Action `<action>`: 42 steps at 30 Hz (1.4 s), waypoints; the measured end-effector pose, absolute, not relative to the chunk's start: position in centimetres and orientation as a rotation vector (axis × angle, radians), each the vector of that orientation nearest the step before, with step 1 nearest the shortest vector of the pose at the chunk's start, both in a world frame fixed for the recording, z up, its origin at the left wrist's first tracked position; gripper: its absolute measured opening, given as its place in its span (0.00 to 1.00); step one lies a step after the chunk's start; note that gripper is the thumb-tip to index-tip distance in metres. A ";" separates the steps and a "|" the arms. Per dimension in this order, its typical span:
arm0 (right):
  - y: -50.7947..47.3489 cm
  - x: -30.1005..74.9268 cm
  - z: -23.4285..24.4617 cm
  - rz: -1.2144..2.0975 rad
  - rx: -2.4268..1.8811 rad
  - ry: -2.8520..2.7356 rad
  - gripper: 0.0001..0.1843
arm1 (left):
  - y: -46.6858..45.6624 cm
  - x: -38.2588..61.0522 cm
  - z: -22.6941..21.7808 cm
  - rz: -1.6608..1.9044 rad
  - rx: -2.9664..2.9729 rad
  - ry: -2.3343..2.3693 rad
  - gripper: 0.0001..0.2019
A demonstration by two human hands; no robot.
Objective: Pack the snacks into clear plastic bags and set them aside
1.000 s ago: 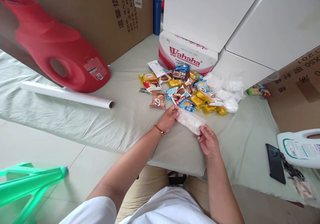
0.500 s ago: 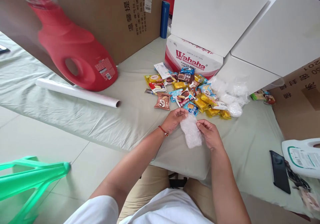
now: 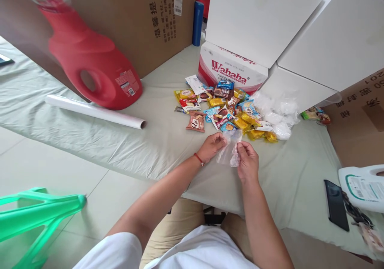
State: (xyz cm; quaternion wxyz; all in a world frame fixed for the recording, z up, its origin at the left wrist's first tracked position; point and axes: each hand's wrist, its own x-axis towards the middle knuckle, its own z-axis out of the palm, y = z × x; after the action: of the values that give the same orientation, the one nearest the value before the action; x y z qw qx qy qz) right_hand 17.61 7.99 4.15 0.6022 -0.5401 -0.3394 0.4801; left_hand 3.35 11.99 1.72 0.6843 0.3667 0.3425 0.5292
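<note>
Between my two hands hangs a clear plastic bag [image 3: 227,155], thin and crinkled, over the front part of the covered surface. My left hand [image 3: 212,145] pinches its left side, with thumb and fingers pressed together. On the right side my right hand [image 3: 247,159] grips a bunched part of the same bag. Just beyond the bag lies a pile of wrapped snacks [image 3: 222,117] in yellow, blue, brown and red packets. A brown snack packet [image 3: 196,121] sits at the pile's near left. Several crumpled clear bags [image 3: 277,111] lie against the pile's right side.
A white and red Wahaha carton [image 3: 232,67] stands behind the snacks. To the left are a white roll [image 3: 96,112] and a large red jug [image 3: 99,67]. At right lie a phone [image 3: 336,205] and a white jug [image 3: 363,188]. A green stool [image 3: 42,209] stands on the floor.
The bag was a compact, whitish crumpled strip; now it is spread wider and looks more see-through. My right hand has moved slightly up and left.
</note>
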 end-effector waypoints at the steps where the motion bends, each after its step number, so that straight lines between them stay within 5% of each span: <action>1: 8.1 18.1 4.2 1.113 -1.241 -0.743 0.20 | 12.2 3.3 1.6 1.200 0.792 0.766 0.25; 11: 8.0 22.8 3.5 1.035 -1.361 -0.622 0.25 | 12.4 3.1 2.0 1.280 0.627 0.770 0.27; 16: 7.6 21.8 3.9 0.609 -1.534 -0.911 0.19 | 12.4 3.1 1.9 1.293 0.618 0.790 0.26; 23: 8.0 15.5 5.4 1.243 -1.429 -0.957 0.24 | 12.3 3.2 2.3 1.260 0.634 0.760 0.26; 42: 8.1 14.5 5.2 1.335 -1.325 -0.902 0.20 | 12.6 2.9 2.9 1.312 0.567 0.736 0.27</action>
State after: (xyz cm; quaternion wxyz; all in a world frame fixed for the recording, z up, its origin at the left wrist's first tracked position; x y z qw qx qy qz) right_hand 14.51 8.08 5.24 0.5037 -0.5488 -0.3735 0.5528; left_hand 2.92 12.55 2.86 0.6942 0.2538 0.3296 0.5875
